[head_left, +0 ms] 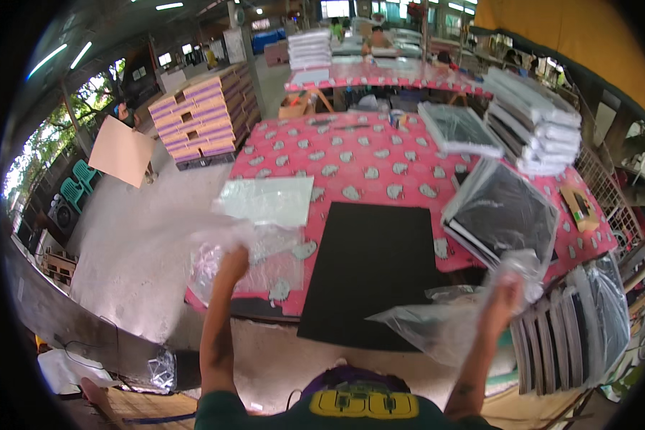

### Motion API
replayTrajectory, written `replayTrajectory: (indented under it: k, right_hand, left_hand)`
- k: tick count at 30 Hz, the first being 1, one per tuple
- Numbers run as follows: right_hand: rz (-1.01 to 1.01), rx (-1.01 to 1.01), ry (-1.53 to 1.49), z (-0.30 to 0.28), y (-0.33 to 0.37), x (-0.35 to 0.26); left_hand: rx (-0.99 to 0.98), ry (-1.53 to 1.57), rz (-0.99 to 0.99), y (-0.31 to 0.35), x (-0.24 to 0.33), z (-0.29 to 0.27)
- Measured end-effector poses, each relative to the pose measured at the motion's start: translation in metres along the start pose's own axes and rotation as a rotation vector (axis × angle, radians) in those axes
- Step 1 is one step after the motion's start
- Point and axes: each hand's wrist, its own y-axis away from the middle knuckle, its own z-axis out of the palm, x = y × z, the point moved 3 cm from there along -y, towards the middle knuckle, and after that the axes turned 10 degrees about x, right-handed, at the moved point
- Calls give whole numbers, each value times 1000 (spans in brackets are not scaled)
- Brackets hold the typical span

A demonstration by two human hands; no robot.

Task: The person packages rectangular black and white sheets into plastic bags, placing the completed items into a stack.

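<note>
My left hand [235, 262] is closed on thin clear plastic [226, 233], which trails out to the left in a motion blur. Clear plastic film [448, 326] is also gripped in my right hand [506, 290], its loose end hanging beside the board. Between my hands a flat black board [376, 269] lies on the table, its near end jutting over the edge. Under and beside the left hand, more clear plastic [283, 261] lies on the table, just nearer than a pale flat sheet [269, 201]. A plastic-wrapped dark panel [509, 208] lies beyond my right hand.
A pink patterned cloth [351, 154] covers the table. Wrapped panels [534, 122] are piled at the far right; others [570, 333] stand upright at the near right. Stacked cartons [204, 115] stand far left, where a person [125, 115] carries a brown sheet [122, 152]. A tape dispenser [579, 208] lies right.
</note>
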Motion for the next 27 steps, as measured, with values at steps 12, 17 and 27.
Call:
replayTrajectory:
  k: [12, 17, 27]
  right_hand:
    - [1043, -884, -798, 94, 181, -7]
    - [1001, -917, -463, 81, 189, -25]
    - [42, -1691, -213, 100, 135, -98]
  left_hand:
    - [54, 1464, -199, 55, 213, -53]
    - [206, 1338, -106, 39, 193, -85]
    - [-43, 1309, 543, 14, 180, -166]
